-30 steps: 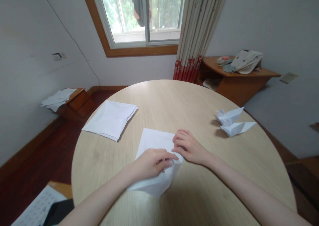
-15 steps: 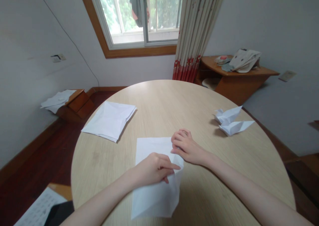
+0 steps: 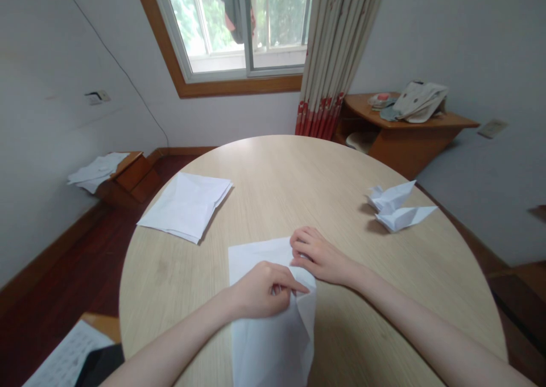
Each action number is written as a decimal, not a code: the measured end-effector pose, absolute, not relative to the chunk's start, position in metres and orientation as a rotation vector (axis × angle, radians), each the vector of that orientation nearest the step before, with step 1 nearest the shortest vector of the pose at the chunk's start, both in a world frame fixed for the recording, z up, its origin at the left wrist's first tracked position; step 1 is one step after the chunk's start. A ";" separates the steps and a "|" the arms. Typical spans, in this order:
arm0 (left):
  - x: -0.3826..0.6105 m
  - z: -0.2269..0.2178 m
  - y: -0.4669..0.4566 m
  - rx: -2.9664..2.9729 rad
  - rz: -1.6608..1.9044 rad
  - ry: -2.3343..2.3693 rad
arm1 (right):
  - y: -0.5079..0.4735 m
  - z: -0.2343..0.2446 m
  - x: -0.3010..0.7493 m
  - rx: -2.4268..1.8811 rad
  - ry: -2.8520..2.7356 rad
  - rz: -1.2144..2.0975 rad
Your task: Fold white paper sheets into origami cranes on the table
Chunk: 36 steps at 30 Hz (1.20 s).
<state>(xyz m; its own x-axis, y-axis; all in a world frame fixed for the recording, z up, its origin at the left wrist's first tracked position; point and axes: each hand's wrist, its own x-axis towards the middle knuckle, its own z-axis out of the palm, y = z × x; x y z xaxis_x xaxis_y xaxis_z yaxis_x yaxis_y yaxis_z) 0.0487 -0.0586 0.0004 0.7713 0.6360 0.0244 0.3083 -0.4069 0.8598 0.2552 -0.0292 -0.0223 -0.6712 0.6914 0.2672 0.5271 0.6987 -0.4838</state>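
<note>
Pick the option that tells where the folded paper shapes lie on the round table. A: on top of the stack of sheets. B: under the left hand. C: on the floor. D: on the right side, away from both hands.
D: the folded paper shapes lie on the right part of the table, apart from the left hand, the right hand and the stack of sheets.

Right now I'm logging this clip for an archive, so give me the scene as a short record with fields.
Setting: round wooden table under a window
Left hand: left hand pinching the sheet of paper near its middle
Right hand: right hand pressing the sheet's right edge
Sheet state: partly creased, near end hanging over the table edge
Left of table: stack of white sheets
Right of table: folded paper figures
</note>
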 end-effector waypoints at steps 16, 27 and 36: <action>0.066 -0.014 -0.055 1.504 0.469 1.147 | -0.026 -0.023 0.259 -1.037 -2.413 0.478; 0.061 -0.007 -0.052 2.005 0.463 1.113 | -0.017 -0.024 0.273 -1.064 -2.372 0.543; 0.057 -0.009 -0.045 2.175 0.382 0.976 | -0.016 -0.025 0.271 -1.063 -2.393 0.534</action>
